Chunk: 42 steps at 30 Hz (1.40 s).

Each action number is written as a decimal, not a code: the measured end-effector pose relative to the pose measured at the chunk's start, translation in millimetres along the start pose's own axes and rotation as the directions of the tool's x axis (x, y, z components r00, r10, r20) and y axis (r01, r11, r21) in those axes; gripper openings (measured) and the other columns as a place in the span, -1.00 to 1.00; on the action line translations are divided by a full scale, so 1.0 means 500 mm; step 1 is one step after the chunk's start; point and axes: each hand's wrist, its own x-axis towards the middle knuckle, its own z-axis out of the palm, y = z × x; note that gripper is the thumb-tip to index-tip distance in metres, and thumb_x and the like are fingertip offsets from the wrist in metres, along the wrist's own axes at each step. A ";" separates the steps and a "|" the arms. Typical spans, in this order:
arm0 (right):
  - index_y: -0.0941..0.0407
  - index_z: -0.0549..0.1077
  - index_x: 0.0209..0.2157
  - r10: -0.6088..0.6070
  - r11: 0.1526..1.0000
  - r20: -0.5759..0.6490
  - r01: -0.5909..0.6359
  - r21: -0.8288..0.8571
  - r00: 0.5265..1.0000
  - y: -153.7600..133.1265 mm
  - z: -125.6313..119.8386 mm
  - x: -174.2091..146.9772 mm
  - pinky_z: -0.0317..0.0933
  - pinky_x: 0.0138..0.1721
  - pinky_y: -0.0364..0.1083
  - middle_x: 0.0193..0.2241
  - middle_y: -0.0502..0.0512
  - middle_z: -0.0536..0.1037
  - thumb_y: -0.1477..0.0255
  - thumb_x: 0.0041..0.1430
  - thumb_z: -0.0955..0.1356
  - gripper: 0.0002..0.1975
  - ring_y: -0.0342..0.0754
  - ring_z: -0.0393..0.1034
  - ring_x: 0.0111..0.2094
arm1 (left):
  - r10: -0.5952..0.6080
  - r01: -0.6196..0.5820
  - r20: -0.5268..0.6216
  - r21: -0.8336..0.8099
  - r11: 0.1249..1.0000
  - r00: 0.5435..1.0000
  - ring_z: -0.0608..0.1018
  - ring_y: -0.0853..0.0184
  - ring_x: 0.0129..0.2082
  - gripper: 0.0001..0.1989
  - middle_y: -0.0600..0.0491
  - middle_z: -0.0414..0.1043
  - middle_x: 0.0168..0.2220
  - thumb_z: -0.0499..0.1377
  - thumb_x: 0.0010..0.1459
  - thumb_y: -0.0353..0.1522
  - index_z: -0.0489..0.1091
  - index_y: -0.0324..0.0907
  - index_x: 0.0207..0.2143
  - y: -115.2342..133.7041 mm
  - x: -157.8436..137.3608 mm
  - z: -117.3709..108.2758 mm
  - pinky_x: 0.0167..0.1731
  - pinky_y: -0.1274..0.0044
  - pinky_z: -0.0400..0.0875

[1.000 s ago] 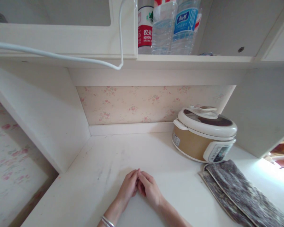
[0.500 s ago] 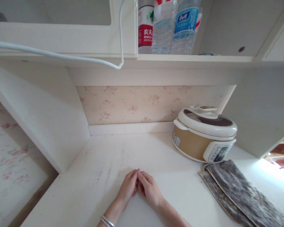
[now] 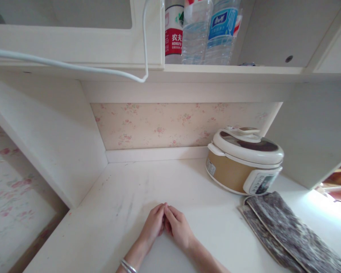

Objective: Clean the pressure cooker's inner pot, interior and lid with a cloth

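Nothing's really being worked on here, just a rest pose. The left hand [image 3: 155, 224] and right hand [image 3: 178, 227] lie side by side on the scuffed white bench [image 3: 199, 185], fingers curled in loosely, knuckles and fingertips touching each other, each grip empty. There's a silver bangle [image 3: 128, 266] on the left wrist.

The closest thing is the folded grey mottled cloth [image 3: 281, 231], lying flat on the bench, well apart to the right. Its long axis runs diagonally from just beside the round tan-and-white electric cooker [image 3: 243, 161] down to the near right corner. Reaching it would need the right hand to uncurl and go out sideways, I reckon.
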 end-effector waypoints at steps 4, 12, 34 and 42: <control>0.09 0.28 -0.53 0.002 1.000 0.006 -0.002 0.008 1.000 -0.006 0.001 -0.002 -0.03 -0.58 -0.14 -0.71 -0.08 0.25 -0.10 0.19 0.15 -0.45 -0.17 0.11 -0.66 | 0.002 -0.002 -0.008 0.004 1.000 1.000 0.04 0.53 -0.75 -0.51 0.29 -0.03 -0.73 0.05 0.06 0.11 0.24 -0.15 -0.43 -0.003 0.000 -0.001 -0.74 0.62 -0.16; 0.09 0.28 -0.54 0.010 0.999 0.001 -0.010 0.032 1.000 -0.009 0.001 -0.003 -0.05 -0.60 -0.15 -0.72 -0.08 0.24 -0.09 0.18 0.17 -0.46 -0.18 0.09 -0.67 | 0.024 -0.024 -0.011 0.005 1.000 1.000 0.03 0.54 -0.75 -0.52 0.28 0.01 -0.71 0.06 0.05 0.08 0.23 -0.16 -0.46 0.005 -0.002 0.002 -0.72 0.61 -0.14; 0.12 0.29 -0.51 0.012 1.000 0.019 -0.013 0.027 1.000 -0.013 0.002 -0.003 -0.06 -0.62 -0.18 -0.72 -0.10 0.24 -0.06 0.22 0.16 -0.47 -0.21 0.09 -0.68 | 0.054 -0.054 -0.033 0.000 0.999 0.998 0.11 0.51 -0.75 -0.57 0.26 0.08 -0.71 0.07 0.08 0.02 0.24 -0.17 -0.48 0.007 -0.001 0.004 -0.71 0.61 -0.03; 0.11 0.28 -0.52 0.008 1.000 0.017 -0.009 0.025 1.000 -0.013 0.001 -0.004 -0.05 -0.60 -0.17 -0.72 -0.10 0.23 -0.06 0.21 0.16 -0.47 -0.20 0.09 -0.67 | 0.058 -0.058 -0.026 0.005 0.998 0.998 0.10 0.51 -0.75 -0.58 0.27 0.05 -0.74 0.05 0.10 0.01 0.26 -0.16 -0.49 0.018 -0.009 0.007 -0.72 0.61 -0.01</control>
